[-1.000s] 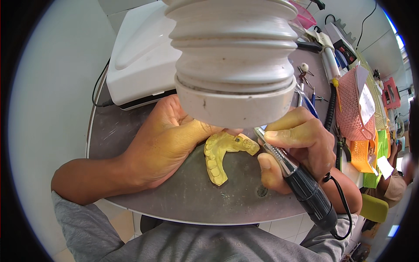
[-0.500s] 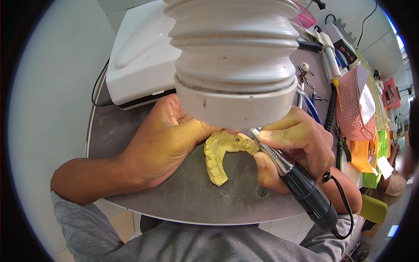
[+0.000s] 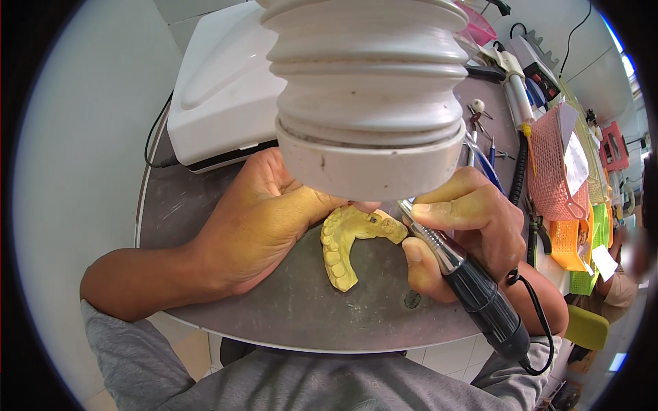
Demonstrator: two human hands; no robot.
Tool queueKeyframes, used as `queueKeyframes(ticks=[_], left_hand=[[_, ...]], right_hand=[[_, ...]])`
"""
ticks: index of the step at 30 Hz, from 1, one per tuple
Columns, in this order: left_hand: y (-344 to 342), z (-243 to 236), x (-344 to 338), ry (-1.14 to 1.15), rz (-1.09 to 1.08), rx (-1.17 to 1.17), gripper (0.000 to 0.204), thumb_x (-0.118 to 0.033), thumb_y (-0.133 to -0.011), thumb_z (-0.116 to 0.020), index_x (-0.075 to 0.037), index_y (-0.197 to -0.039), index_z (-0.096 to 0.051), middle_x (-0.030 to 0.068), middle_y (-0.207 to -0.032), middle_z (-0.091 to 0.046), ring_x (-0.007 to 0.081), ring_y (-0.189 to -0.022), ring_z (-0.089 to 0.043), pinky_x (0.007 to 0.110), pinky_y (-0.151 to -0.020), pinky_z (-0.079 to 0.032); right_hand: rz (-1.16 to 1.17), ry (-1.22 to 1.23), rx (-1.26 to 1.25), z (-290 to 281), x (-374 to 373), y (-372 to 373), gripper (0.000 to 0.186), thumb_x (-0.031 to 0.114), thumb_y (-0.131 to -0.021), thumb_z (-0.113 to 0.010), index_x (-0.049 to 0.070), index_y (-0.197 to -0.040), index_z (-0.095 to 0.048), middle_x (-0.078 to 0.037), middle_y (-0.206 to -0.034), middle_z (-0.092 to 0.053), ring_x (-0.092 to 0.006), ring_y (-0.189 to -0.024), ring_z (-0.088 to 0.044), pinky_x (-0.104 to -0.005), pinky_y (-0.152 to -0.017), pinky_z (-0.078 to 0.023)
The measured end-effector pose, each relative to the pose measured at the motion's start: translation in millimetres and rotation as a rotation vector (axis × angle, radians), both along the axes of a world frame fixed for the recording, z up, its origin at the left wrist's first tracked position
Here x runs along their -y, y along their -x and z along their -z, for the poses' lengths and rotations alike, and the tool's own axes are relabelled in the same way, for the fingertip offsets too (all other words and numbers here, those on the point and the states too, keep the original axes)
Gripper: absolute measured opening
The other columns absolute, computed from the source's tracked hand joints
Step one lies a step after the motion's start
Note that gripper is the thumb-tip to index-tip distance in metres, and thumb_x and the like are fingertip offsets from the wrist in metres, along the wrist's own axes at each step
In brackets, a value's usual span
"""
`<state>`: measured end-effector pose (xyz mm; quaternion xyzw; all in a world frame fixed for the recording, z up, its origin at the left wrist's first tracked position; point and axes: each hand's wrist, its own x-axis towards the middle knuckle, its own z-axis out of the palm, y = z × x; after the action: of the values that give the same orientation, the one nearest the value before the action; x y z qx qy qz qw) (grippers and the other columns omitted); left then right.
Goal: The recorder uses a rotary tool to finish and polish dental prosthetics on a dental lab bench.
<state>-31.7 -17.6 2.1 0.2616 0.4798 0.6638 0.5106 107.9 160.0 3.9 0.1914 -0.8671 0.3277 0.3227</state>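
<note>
A yellow horseshoe-shaped dental model [image 3: 337,255] with moulded teeth and a small dark spot on one tooth lies over the grey tabletop between my hands. My left hand [image 3: 264,219] is closed just behind and left of it, the thumb reaching under a white suction hose nozzle [image 3: 370,164]. Whatever its fingers pinch is hidden there. A black-and-silver rotary handpiece [image 3: 483,298] is gripped in my right hand [image 3: 473,226], pen-fashion, right of the model. Its metal front slants up and left beneath the nozzle, and the tip is out of sight.
A white box-shaped device [image 3: 223,89] stands at the back left. Several small tools [image 3: 490,147] lie behind my right hand. Pink basket [image 3: 552,164], orange basket [image 3: 567,243] and green basket line the right side. Another person [image 3: 620,288] is at the far right.
My right hand and the handpiece have shifted very slightly to the right. The left hand and the dental model look almost unmoved.
</note>
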Motion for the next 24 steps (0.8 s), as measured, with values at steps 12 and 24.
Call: queueKeyframes(ticks=[12,24], left_hand=[[1.1,2.3,0.2,-0.010,0.012,0.015,0.030,-0.012,-0.099,-0.055,0.004,-0.125,-0.052,0.0137,-0.114,-0.061,0.0197,-0.109,-0.060,0.035,-0.098,-0.049],[-1.2,4.0,1.8,-0.062,-0.005,0.061,0.032,-0.013,-0.098,-0.057,0.001,-0.126,-0.051,0.0100,-0.114,-0.058,0.0175,-0.109,-0.057,0.034,-0.100,-0.045]], right_hand=[[-0.020,-0.021,0.017,-1.4,-0.7,-0.5,0.032,0.006,-0.077,-0.072,-0.001,-0.104,-0.057,-0.014,-0.084,-0.063,-0.0168,-0.066,-0.060,-0.0270,-0.058,-0.046],[0.001,-0.003,0.033,-1.1,-1.7,-3.6,0.031,0.005,-0.079,-0.071,-0.003,-0.105,-0.056,-0.015,-0.087,-0.062,-0.0168,-0.069,-0.059,-0.0272,-0.063,-0.046]])
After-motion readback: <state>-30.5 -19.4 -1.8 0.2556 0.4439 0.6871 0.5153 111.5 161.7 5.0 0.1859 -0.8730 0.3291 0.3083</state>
